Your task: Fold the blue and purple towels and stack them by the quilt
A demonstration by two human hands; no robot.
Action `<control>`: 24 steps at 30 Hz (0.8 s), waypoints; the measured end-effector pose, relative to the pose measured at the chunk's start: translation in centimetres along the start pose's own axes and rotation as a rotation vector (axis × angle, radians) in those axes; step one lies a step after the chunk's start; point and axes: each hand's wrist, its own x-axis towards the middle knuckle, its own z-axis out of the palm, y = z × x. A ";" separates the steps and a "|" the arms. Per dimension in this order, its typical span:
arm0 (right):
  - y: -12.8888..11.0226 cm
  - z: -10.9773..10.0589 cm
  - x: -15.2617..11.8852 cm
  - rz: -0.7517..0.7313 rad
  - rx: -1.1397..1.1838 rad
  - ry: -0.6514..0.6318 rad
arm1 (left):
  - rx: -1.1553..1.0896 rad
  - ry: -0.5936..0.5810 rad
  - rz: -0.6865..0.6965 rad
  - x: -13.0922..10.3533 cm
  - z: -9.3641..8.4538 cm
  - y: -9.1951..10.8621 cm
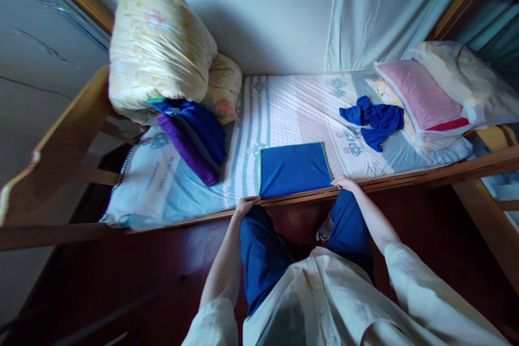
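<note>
"Behind the bed (284, 102), we see a pale wall (275, 21), and the bed goes from one side of our view to the other. What is the biggest thing on it?"

"It is the cream quilt (158, 54), which we find bundled at the left end. At the right end we notice the pink pillow (419, 92)."

"And of the smaller things, what do we have?"

"We have the blue cloth (295, 170) with green edging. It lies flat at the front edge of the mattress, in the middle before us. To its left is the purple cloth (188, 154), and to its right, the crumpled blue garment (375, 119)."

"How are our fingers?"

"Our left hand (247, 206) has them closed together on the near left corner of the blue cloth. Our right hand (344, 183) pinches the near right corner, with almost no opening between thumb and fingers."
</note>
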 end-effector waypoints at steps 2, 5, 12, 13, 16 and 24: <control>-0.3 -0.1 0.1 0.004 0.015 -0.022 | -0.029 -0.040 0.014 0.4 0.0 0.3; -0.7 -0.3 0.7 -0.001 0.059 -0.047 | -0.052 -0.098 0.019 1.3 -0.3 1.2; -1.7 -0.2 3.6 -0.112 0.004 0.059 | -0.023 -0.129 -0.037 4.1 -0.4 3.1; -2.0 -0.2 4.1 -0.139 0.005 0.069 | -0.048 -0.123 -0.034 4.6 -0.2 3.2; -2.7 -0.1 5.7 -0.223 0.006 0.102 | -0.130 -0.074 -0.006 5.9 0.7 3.8; -4.4 0.9 12.4 -0.397 -0.113 0.266 | -0.191 0.058 0.080 10.7 2.8 6.6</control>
